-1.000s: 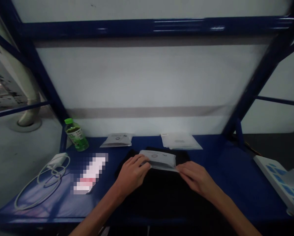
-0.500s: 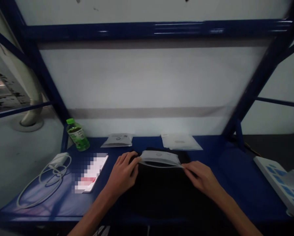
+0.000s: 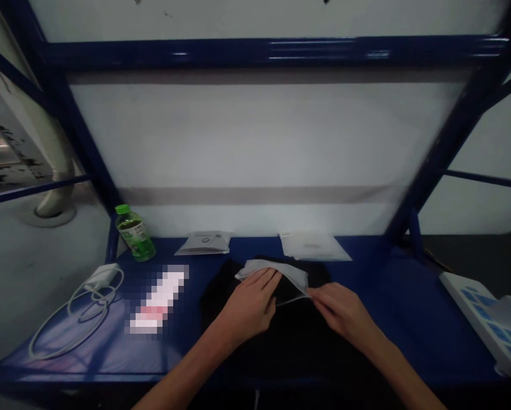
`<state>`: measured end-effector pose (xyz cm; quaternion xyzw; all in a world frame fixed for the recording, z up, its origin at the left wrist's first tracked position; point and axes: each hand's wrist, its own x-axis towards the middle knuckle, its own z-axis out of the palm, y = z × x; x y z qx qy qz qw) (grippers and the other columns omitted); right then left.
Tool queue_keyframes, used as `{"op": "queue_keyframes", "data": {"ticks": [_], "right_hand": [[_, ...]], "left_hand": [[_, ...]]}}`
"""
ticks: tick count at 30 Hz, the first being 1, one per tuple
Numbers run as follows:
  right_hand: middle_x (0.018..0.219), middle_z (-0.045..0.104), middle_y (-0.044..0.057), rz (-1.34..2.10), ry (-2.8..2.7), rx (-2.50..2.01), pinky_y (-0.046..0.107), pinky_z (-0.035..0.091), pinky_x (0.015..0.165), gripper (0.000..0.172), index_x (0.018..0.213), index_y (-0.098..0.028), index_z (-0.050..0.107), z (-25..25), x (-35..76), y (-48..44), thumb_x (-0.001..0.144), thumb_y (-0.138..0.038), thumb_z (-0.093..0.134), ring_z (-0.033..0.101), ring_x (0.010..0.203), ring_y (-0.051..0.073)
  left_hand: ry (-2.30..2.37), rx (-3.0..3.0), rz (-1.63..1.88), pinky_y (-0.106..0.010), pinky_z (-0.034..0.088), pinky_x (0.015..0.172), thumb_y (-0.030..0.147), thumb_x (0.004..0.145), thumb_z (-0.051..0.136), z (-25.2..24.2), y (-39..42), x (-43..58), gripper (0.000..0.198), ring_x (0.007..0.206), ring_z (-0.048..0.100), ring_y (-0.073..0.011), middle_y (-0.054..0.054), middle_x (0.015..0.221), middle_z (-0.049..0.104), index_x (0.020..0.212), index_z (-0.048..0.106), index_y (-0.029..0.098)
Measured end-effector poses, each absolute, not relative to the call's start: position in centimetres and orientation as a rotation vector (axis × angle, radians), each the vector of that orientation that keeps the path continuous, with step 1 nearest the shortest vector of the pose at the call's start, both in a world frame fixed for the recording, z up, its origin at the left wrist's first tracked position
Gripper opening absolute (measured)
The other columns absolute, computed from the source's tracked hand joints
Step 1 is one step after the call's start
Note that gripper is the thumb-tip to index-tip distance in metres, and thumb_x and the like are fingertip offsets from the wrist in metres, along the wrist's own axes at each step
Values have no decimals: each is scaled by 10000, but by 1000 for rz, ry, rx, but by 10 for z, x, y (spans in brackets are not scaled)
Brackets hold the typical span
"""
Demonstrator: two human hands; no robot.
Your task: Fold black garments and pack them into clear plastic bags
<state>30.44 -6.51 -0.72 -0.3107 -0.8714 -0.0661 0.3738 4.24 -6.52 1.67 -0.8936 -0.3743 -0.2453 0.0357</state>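
A clear plastic bag [image 3: 295, 276] lies over a folded black cloth [image 3: 281, 336] on the blue shelf [image 3: 400, 307]. My left hand [image 3: 249, 304] has its fingers stretched out and pushed into the bag's open mouth. My right hand [image 3: 343, 310] pinches the bag's right edge and holds that mouth up. The bag's upper layer arches over my left fingers.
A green bottle [image 3: 133, 233] stands at the back left. Two more flat plastic bags, one [image 3: 204, 243] and another [image 3: 313, 246], lie along the back. A white charger with coiled cable [image 3: 82, 304] and a pixelated phone-shaped item [image 3: 156, 302] are at left. A white and blue box [image 3: 488, 316] is at right.
My left hand has moved right from the bag's left edge and slid its fingers into the opening. The bag's mouth has spread wider while my right hand keeps its pinch.
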Motion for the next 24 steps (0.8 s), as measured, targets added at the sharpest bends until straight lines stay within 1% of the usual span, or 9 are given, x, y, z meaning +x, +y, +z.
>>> {"op": "queue_keyframes", "data": {"ticks": [3,5,7,11,12,14,17,19,24], "right_hand": [[861,710,54,-216,-2248,-777,315,494,674,284,1179,-190,642,-11,301,-64,935,-93,534,628,725,171],[845,706,53,-248,-2269,-790,314,486,673,251,1139,-180,653,-14,300,-63,939,-100,526,626,715,169],[828,700,48,-276,-2295,-824,310,473,665,232,1108,-182,661,-16,299,-62,946,-109,511,619,703,166],[830,690,47,-336,-2345,-899,305,443,667,214,1059,-188,653,-16,300,-62,960,-121,476,603,704,165],[830,687,47,-347,-2363,-911,306,435,668,207,1038,-186,649,-16,300,-62,961,-120,468,597,704,166],[817,675,44,-363,-2397,-930,309,417,672,200,995,-180,639,-17,300,-62,958,-110,455,587,703,169],[792,655,35,-362,-2423,-968,307,389,669,193,960,-183,628,-20,300,-62,953,-107,450,577,695,167],[802,653,33,-354,-2424,-1004,305,375,676,184,955,-190,622,-22,300,-61,954,-115,454,578,709,167],[747,629,12,-389,-2426,-1093,302,336,657,185,845,-211,598,-25,299,-61,953,-146,463,551,672,163]], "left_hand": [[-1237,-2808,-567,-431,427,1084,234,842,616,16,-56,54,529,1249,528,-293,-142,1327,586,1349,512,124],[-1309,-2795,-457,-436,444,1052,286,825,648,13,-48,62,487,1201,549,-316,-152,1260,616,1274,571,112],[-1385,-2758,-362,-437,470,1006,295,839,631,10,-40,70,414,1157,571,-326,-163,1210,637,1207,615,105],[-1433,-2721,-206,-430,504,922,214,886,543,6,-38,77,281,1072,619,-316,-162,1121,673,1120,657,107],[-1421,-2714,-200,-428,502,921,187,886,530,4,-40,77,289,1075,619,-312,-158,1129,672,1138,649,110],[-1382,-2686,-237,-433,474,966,142,888,502,-1,-50,73,372,1134,597,-307,-156,1213,646,1248,591,119],[-1316,-2644,-303,-459,372,1088,145,904,485,-10,-68,62,526,1294,497,-311,-159,1411,529,1427,434,141],[-1262,-2664,-295,-463,312,1136,176,906,500,-15,-81,53,579,1372,418,-315,-158,1495,444,1472,376,150],[-1054,-2776,-264,-452,203,1199,184,886,514,-12,-109,32,632,1473,229,-319,-158,1579,305,1493,345,136]]}}
